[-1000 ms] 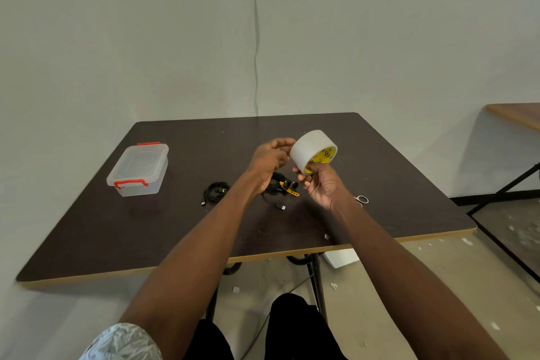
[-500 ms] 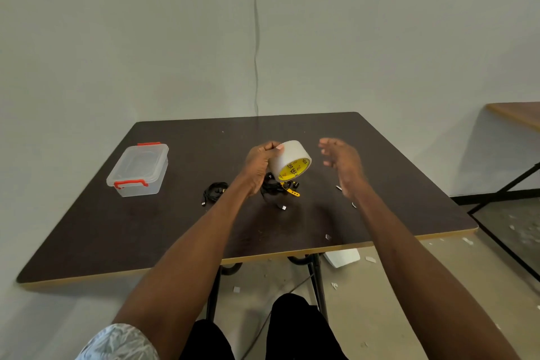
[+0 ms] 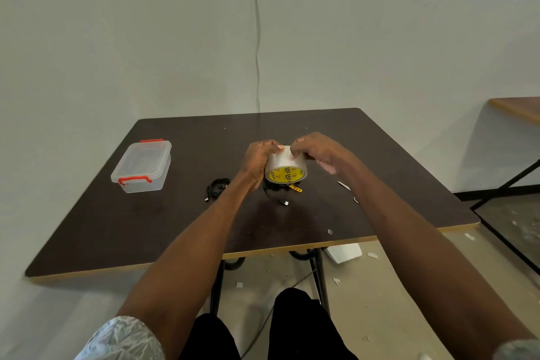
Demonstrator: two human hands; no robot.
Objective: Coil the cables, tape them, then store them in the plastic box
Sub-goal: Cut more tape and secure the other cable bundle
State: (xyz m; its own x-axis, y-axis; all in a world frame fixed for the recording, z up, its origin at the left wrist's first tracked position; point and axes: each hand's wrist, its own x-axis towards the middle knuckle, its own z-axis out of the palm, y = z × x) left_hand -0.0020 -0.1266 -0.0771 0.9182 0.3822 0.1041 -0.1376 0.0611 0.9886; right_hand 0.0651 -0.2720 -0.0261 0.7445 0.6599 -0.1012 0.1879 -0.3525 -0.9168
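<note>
A roll of clear tape [image 3: 285,168] with a yellow core is held above the middle of the dark table [image 3: 175,225]. My left hand [image 3: 258,162] grips its left side. My right hand [image 3: 315,152] pinches the roll's top edge with fingertips. Under the roll lies a black cable [image 3: 277,197] with a yellow tie, mostly hidden. A second coiled black cable [image 3: 216,186] rests on the table left of my left wrist. The clear plastic box [image 3: 143,165] with red latches stands shut at the table's left.
Scissors [image 3: 346,187] lie on the table to the right, partly hidden behind my right forearm. A small scrap [image 3: 330,231] sits near the front edge. A second table [image 3: 517,108] stands at the far right. Paper bits litter the floor.
The roll passed from my right hand to my left. My right hand then swung away and came back onto the roll's top edge. The roll sits lower and more centred.
</note>
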